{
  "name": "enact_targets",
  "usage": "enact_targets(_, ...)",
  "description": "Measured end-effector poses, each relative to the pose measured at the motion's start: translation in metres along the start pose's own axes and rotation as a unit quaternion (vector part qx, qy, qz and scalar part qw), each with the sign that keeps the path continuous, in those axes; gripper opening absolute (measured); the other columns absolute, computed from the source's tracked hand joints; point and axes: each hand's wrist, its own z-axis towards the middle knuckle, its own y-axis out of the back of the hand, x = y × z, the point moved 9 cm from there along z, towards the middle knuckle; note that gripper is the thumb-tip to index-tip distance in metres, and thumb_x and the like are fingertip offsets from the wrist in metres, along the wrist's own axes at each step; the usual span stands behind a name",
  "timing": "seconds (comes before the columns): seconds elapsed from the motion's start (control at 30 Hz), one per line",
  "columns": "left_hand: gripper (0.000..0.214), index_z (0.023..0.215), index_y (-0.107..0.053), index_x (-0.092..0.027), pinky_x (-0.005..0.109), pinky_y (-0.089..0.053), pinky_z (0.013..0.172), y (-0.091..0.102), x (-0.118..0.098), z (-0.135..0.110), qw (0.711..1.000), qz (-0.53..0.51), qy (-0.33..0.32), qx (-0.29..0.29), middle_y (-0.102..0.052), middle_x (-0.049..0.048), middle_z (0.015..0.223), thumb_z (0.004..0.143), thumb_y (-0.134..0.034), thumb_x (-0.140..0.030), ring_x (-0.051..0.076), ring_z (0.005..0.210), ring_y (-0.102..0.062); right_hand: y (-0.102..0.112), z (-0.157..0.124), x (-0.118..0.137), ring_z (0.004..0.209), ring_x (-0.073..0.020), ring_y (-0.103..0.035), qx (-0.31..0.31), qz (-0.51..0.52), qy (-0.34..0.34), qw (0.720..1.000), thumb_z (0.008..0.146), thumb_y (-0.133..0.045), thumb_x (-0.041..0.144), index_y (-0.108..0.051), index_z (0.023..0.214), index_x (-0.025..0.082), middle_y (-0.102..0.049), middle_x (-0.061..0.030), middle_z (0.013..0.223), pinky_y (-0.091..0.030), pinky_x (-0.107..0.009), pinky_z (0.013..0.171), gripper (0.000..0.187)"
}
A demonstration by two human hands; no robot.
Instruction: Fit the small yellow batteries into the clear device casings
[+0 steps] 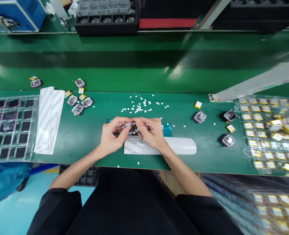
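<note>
Both hands meet at the middle of the bench, above a roll of white printed backing paper (181,145). My left hand (113,135) is closed on a small smartwatch case (134,129) with a pinkish-purple rim, its dark inside with small parts facing up. The fingers of my right hand (151,132) are closed on the case's right side; whether they also pinch a small part is hidden. Under the hands a teal sheet (167,130) shows in part. Beyond them lie many small white paper bits (140,106).
Several open watch cases (77,109) with yellow-edged batteries lie left; more cases (200,117) lie right. A clear tray of dark cases (9,129) and white strips (48,120) sit far left. Battery trays (259,133) stand far right, near a slanted white post (257,80).
</note>
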Motion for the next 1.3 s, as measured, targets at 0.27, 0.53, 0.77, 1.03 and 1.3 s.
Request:
enact_targets(0.27,0.015,0.108,-0.063,-0.018,0.016,-0.047,0.042,0.002,0.009,0.001,0.999,-0.005,0.036,0.000,-0.075,0.0017,0.082,0.093,-0.063,-0.018,0.005,0.046,-0.058,0.000,0.000,0.000,0.045,-0.0094,-0.051,-0.014,-0.020,0.021,0.999,0.095,-0.065,0.039,-0.081,0.094,0.021,-0.064,0.0036,0.055,-0.042,-0.024,0.047,0.024)
enact_targets(0.53,0.016,0.109,-0.062,-0.018,0.017,-0.045,0.042,0.001,0.006,0.000,0.999,0.034,0.038,-0.006,-0.072,-0.0004,0.075,0.093,-0.063,-0.019,0.007,0.047,-0.060,-0.004,-0.002,-0.005,0.040,-0.0097,-0.050,0.009,0.002,-0.061,0.998,0.099,-0.057,0.047,-0.080,0.086,0.019,-0.058,0.0039,0.046,-0.044,-0.025,0.047,0.038)
enact_targets(0.77,0.020,0.111,-0.062,-0.018,0.017,-0.045,0.043,0.000,0.003,-0.002,0.998,0.062,0.003,-0.011,-0.075,-0.0004,0.078,0.092,-0.064,-0.015,0.005,0.046,-0.059,-0.011,-0.001,-0.026,0.038,-0.0063,-0.040,-0.003,0.171,-0.138,0.976,0.087,-0.075,0.052,-0.080,0.085,0.020,-0.054,0.0060,0.049,-0.035,-0.022,0.039,0.033)
enact_targets(1.03,0.013,0.106,-0.062,-0.018,0.017,-0.042,0.039,0.002,0.010,0.002,0.999,0.013,0.038,-0.018,-0.074,0.0000,0.074,0.094,-0.064,-0.021,0.006,0.042,-0.055,-0.009,-0.001,-0.024,0.044,-0.0075,-0.054,0.014,0.158,-0.146,0.976,0.088,-0.071,0.059,-0.079,0.091,0.018,-0.068,0.0008,0.066,-0.046,-0.023,0.045,0.042)
enact_targets(1.3,0.016,0.107,-0.064,-0.018,0.017,-0.042,0.042,0.000,0.012,0.000,0.999,0.030,0.032,-0.022,-0.073,-0.0015,0.072,0.092,-0.066,-0.021,0.006,0.046,-0.058,-0.013,-0.001,-0.033,0.039,-0.0066,-0.048,-0.016,0.204,-0.176,0.963,0.079,-0.079,0.061,-0.076,0.083,0.018,-0.064,0.0034,0.057,-0.041,-0.022,0.040,0.043)
